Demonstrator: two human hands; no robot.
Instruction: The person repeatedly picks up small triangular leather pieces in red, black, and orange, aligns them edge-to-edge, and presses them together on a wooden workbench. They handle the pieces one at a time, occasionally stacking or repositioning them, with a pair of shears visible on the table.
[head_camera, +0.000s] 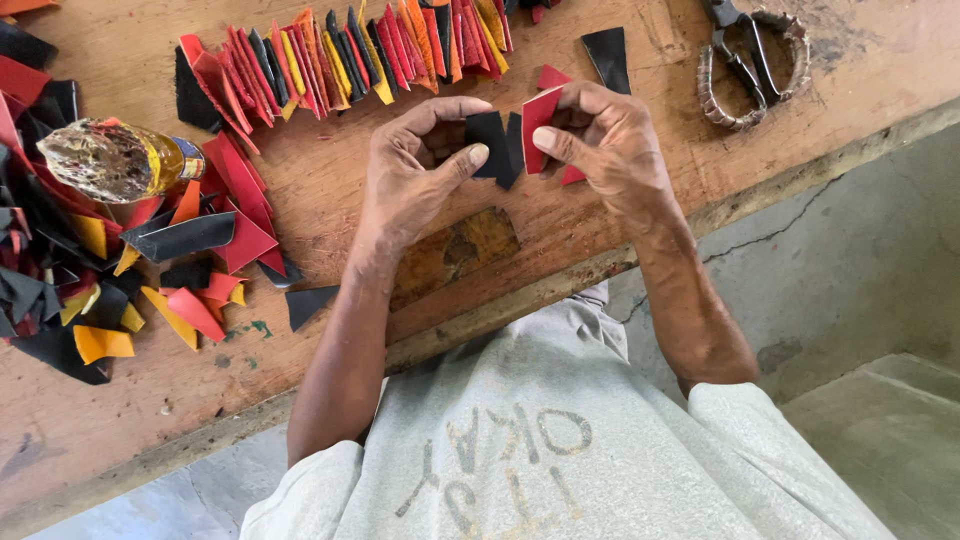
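My left hand (415, 170) pinches a black leather piece (492, 140) between thumb and fingers. My right hand (605, 135) pinches a red leather piece (538, 125) that overlaps the black one at the middle. Both hands hover just above the wooden workbench (330, 180). A second red piece (572, 176) shows beneath my right fingers. Farther back lies a chained row of folded red, black, yellow and orange pieces (340, 60).
A heap of loose leather scraps (110, 260) covers the bench's left side, with a plastic bottle of yellow liquid (115, 160) on it. Scissors with wrapped handles (752, 55) lie at the far right. A single black piece (608, 55) lies near the row. Concrete floor (850, 250) is on the right.
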